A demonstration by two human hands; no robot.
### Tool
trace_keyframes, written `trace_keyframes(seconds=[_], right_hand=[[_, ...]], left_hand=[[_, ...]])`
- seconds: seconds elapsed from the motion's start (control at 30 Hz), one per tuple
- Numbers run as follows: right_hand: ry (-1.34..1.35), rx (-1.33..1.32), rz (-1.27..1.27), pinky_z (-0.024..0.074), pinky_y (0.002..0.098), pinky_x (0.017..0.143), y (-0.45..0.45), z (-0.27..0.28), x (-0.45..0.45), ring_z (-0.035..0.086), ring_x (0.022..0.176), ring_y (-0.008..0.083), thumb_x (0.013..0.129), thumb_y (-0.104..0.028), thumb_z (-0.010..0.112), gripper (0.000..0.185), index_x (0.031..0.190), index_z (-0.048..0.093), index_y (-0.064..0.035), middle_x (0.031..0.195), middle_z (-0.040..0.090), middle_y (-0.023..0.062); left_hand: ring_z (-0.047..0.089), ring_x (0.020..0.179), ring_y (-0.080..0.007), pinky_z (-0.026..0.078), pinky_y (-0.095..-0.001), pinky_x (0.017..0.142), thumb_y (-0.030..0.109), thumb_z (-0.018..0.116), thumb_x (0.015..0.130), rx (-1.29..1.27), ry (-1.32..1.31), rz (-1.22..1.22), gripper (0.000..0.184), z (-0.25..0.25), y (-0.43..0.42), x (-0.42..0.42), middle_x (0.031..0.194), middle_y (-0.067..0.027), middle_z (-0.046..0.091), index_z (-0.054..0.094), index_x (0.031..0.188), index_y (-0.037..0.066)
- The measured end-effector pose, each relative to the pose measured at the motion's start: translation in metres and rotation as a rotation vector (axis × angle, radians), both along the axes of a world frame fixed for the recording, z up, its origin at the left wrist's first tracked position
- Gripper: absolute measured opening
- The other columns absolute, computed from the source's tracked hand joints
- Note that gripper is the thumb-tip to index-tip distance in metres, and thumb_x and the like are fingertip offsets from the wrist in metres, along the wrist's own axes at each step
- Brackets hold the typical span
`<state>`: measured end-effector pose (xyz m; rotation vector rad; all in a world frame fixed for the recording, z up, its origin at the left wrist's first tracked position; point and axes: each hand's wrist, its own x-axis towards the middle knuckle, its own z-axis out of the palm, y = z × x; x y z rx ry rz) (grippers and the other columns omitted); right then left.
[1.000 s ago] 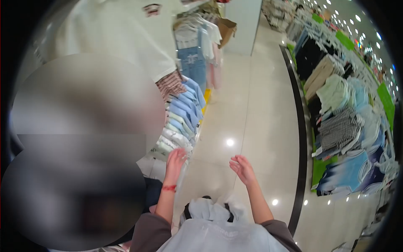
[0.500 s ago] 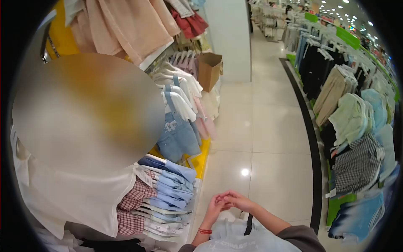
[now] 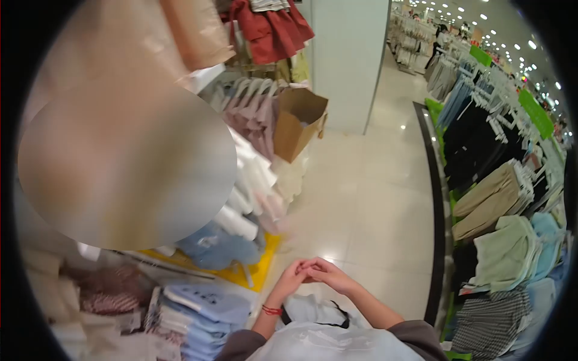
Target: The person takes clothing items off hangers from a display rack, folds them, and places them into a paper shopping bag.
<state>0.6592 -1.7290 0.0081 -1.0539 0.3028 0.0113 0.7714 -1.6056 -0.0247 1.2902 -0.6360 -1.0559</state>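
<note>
My left hand [image 3: 290, 278], with a red bracelet at its wrist, meets my right hand [image 3: 327, 274] in front of my body. The fingers of both are pressed together and overlap at the tips. Whether anything small is between them is hidden. Just below them are the light grey shirt [image 3: 331, 343] on my body and a pale bundled cloth with black straps [image 3: 314, 311]. Neither hand touches the clothes on the racks.
Hanging clothes line the left, with a brown paper bag [image 3: 299, 123], a red garment [image 3: 269, 33] and folded blue shirts [image 3: 208, 307]. A pale pillar [image 3: 343, 66] stands ahead. Beige trousers [image 3: 490, 198] hang on the right rack. A blurred disc covers the left side.
My hands came together from apart and now stay joined. The view has moved forward along the aisle, bringing the paper bag and the racks nearer.
</note>
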Motion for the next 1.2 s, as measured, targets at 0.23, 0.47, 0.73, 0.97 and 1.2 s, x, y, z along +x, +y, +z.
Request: trace_keyframes(seconds=[0.23, 0.47, 0.73, 0.97, 1.2], right_hand=[[-0.089, 0.041, -0.216, 0.0445, 0.0335, 0.092, -0.198, 0.010, 0.064, 0.056, 0.104, 0.0185, 0.090, -0.016, 0.053, 0.028, 0.113, 0.047, -0.0019, 0.114, 0.054, 0.0095], [-0.140, -0.091, -0.064, 0.0441, 0.0367, 0.092, -0.390, 0.022, 0.163, 0.057, 0.103, 0.0229, 0.088, -0.016, 0.056, 0.029, 0.112, 0.047, -0.0026, 0.117, 0.053, 0.0132], [-0.302, -0.784, 0.475, 0.0474, 0.0316, 0.085, -0.531, 0.040, 0.425, 0.059, 0.096, 0.0213, 0.081, -0.017, 0.064, 0.030, 0.106, 0.052, -0.0049, 0.108, 0.057, 0.0102], [-0.112, -1.824, 0.911, 0.0446, 0.0407, 0.088, -0.500, -0.072, 0.560, 0.053, 0.107, 0.0305, 0.063, -0.031, 0.077, 0.067, 0.118, 0.047, -0.0064, 0.119, 0.052, 0.0147], [-0.293, -2.039, 0.931, 0.0442, 0.0380, 0.087, -0.498, -0.215, 0.577, 0.057, 0.104, 0.0266, 0.073, -0.021, 0.068, 0.054, 0.122, 0.047, -0.0100, 0.110, 0.060, 0.0109]], left_hand=[[0.057, 0.097, -0.0207, 0.047, -0.0301, 0.082, 0.015, 0.055, 0.088, 0.024, -0.288, -0.256, 0.031, 0.060, -0.211, 0.105, 0.107, -0.0108, 0.057, 0.049, 0.114, 0.001], [0.047, 0.110, -0.0337, 0.036, -0.0441, 0.097, 0.013, 0.063, 0.076, 0.055, -1.341, 0.176, 0.039, 0.054, -0.353, 0.201, 0.113, -0.0144, 0.052, 0.052, 0.112, 0.002], [0.053, 0.099, -0.0257, 0.028, -0.0480, 0.103, 0.013, 0.059, 0.076, 0.579, -1.611, 0.252, 0.032, 0.026, -0.448, 0.287, 0.098, -0.0112, 0.057, 0.055, 0.106, 0.004], [0.056, 0.074, -0.0221, 0.040, -0.0393, 0.094, 0.008, 0.051, 0.073, 0.506, -1.497, 0.393, 0.014, 0.004, -0.466, 0.290, 0.074, -0.0067, 0.053, 0.058, 0.085, 0.006], [0.057, 0.073, -0.0232, 0.048, -0.0351, 0.062, 0.007, 0.054, 0.070, 0.806, -1.320, 0.176, 0.013, 0.034, -0.474, 0.295, 0.074, -0.0058, 0.053, 0.055, 0.082, 0.007]])
